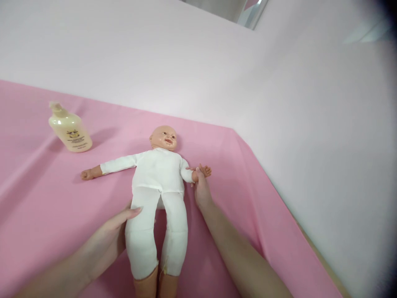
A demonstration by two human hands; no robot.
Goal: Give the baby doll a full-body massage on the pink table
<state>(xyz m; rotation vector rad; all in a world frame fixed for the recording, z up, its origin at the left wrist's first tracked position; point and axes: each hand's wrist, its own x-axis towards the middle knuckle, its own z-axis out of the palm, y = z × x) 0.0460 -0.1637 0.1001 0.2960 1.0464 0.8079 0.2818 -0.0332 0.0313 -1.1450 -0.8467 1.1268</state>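
A baby doll (159, 182) in a white cloth suit lies on its back on a pink cloth (46, 194), head toward the wall, arms spread. My left hand (113, 234) rests against the outer side of the doll's left-side leg, fingers curved along the thigh. My right hand (201, 191) holds the doll's wrist at the right, its fingers pinched around it just below the small plastic hand (204, 169). The doll's bare lower legs run out of the bottom edge.
A cream lotion bottle with a pump top (70, 129) lies tilted on the pink cloth at the far left. A pale wall rises behind. The cloth's right edge (279, 219) drops off diagonally, with a wooden strip showing at the lower right.
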